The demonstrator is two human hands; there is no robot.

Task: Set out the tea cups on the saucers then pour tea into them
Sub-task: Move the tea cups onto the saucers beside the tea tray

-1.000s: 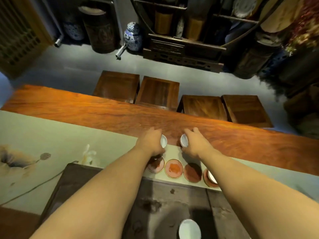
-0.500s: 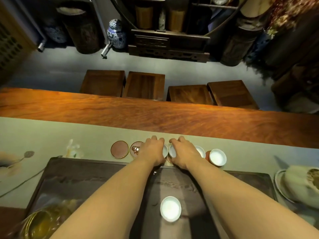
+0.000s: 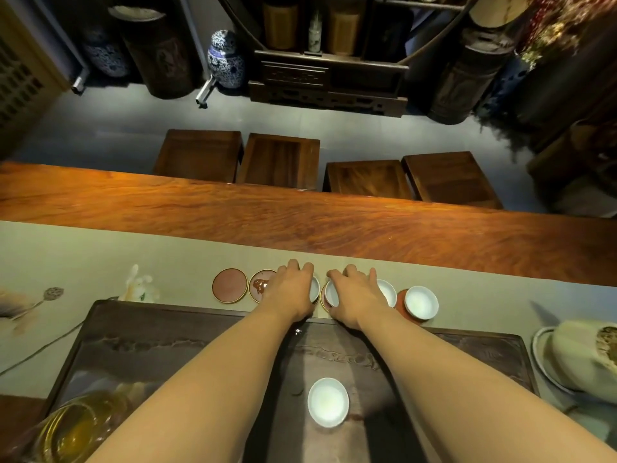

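Head view: my left hand (image 3: pixel 293 292) and right hand (image 3: pixel 355 295) each curl fingers over 1 white cup (image 3: pixel 330 293), lowering it onto a saucer (image 3: pixel 323 300). Cups stand mouth-up, axis vertical. Judging risk: an off-centre release could tip one. 2 saucers (image 3: pixel 229 285) left wait bare; 1 spare cup (image 3: pixel 328 402) sits on the tray (image 3: pixel 140 349).

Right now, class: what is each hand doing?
Left hand: closed over a white cup at its saucer.
Right hand: closed over the next white cup, at its saucer.
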